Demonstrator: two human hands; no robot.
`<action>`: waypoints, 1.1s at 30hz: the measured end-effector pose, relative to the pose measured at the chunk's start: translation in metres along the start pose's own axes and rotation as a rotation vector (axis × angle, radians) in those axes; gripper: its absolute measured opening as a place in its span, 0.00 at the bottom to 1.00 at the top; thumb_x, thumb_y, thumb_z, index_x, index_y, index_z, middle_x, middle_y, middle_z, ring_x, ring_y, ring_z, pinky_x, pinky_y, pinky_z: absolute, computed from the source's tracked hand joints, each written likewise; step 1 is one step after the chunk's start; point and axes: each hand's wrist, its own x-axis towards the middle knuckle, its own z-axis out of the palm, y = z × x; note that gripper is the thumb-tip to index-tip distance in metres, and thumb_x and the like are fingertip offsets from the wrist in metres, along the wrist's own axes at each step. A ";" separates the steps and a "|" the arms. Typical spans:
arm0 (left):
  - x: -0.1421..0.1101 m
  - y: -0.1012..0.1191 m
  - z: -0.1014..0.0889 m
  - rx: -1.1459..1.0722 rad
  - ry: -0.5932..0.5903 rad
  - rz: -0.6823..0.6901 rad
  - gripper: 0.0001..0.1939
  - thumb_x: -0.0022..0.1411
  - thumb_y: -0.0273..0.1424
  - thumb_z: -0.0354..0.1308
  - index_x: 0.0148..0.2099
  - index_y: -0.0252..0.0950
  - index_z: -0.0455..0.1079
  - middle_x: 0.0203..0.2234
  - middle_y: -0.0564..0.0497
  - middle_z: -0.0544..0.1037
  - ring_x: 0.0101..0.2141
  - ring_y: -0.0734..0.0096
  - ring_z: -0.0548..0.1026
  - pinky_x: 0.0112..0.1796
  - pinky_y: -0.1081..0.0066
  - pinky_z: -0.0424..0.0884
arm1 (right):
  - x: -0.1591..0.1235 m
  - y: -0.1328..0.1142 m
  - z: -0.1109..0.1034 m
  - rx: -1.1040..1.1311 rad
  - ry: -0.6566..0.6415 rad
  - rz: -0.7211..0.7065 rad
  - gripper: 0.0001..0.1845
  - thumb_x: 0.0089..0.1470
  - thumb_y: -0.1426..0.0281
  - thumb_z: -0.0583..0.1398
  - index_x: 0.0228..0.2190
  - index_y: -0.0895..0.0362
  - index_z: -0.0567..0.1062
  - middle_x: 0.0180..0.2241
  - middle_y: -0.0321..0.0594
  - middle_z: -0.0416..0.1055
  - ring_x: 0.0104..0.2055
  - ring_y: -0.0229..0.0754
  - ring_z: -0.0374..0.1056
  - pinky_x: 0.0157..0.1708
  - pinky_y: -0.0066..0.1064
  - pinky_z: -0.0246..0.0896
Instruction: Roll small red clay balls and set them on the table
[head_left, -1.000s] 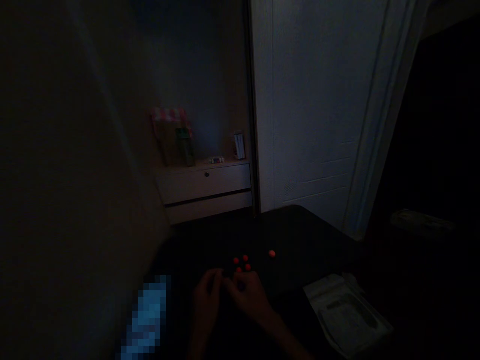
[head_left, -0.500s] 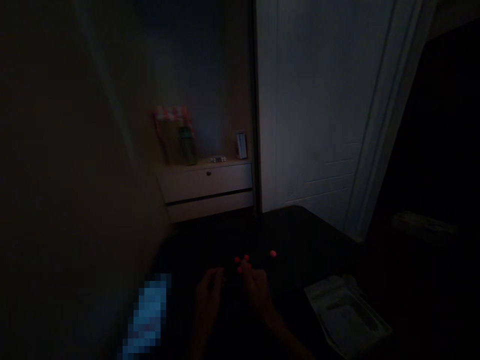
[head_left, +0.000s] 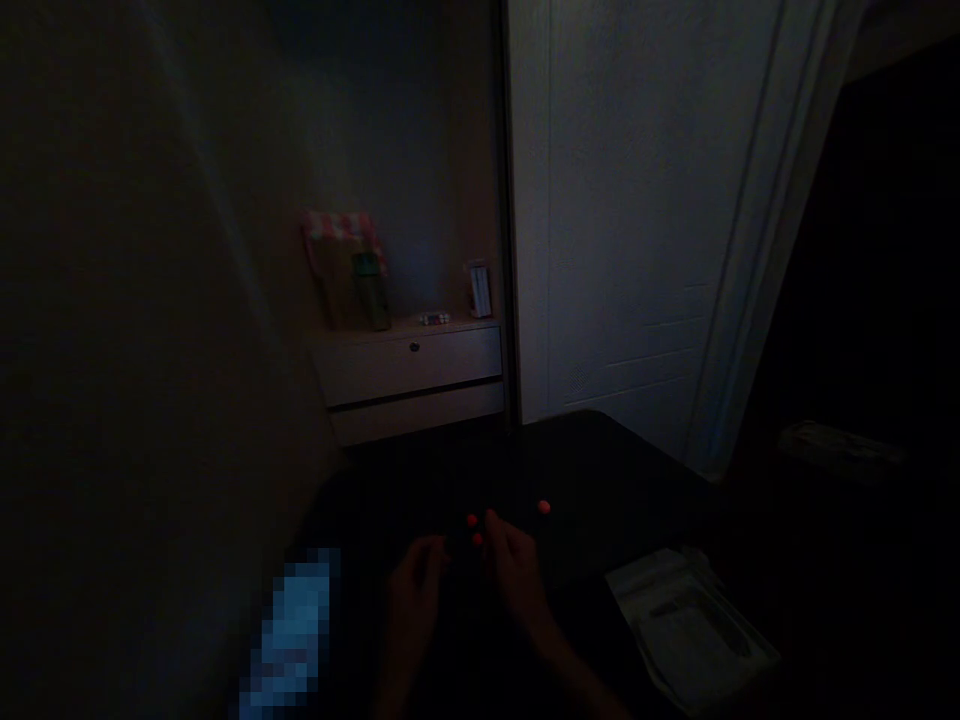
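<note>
The scene is very dark. My left hand is above the dark table, its fingers drawn together in a pinch; whatever may be between them is lost in shadow. Close to its right, my right hand reaches forward with curled fingers and thumb closed together, and I cannot make out what they hold. Just left of my right fingertips lie a small red ball and a second red ball. Farther right, apart from both hands, rests a paler, pinkish-red ball.
A pale open tray or package lies to the right of the table. Beyond stands a drawer unit bearing a green bottle, a red-and-white checked item and a small upright box. A white door rises behind.
My right fingertips have shifted slightly forward, onto the spot where another red ball showed; that ball is now hidden. My left hand stays almost in place.
</note>
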 end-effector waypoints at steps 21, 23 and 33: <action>0.000 -0.001 0.001 -0.002 -0.063 0.096 0.27 0.62 0.54 0.55 0.47 0.38 0.79 0.46 0.41 0.84 0.49 0.47 0.81 0.54 0.51 0.73 | 0.000 0.023 -0.001 -0.208 -0.149 -0.284 0.20 0.58 0.64 0.69 0.53 0.46 0.81 0.55 0.44 0.77 0.61 0.55 0.69 0.65 0.50 0.58; 0.001 -0.003 0.002 -0.005 -0.058 0.108 0.27 0.62 0.53 0.55 0.48 0.38 0.79 0.47 0.40 0.84 0.50 0.47 0.81 0.55 0.51 0.73 | 0.002 0.024 -0.002 -0.176 -0.136 -0.297 0.19 0.58 0.64 0.69 0.52 0.48 0.82 0.53 0.44 0.79 0.59 0.54 0.71 0.65 0.50 0.59; -0.002 0.002 0.001 -0.062 -0.073 0.102 0.27 0.64 0.53 0.55 0.50 0.38 0.80 0.49 0.41 0.83 0.51 0.49 0.80 0.57 0.51 0.72 | 0.000 0.015 0.000 -0.142 -0.113 -0.193 0.18 0.59 0.57 0.67 0.47 0.54 0.83 0.47 0.46 0.82 0.49 0.53 0.78 0.52 0.42 0.71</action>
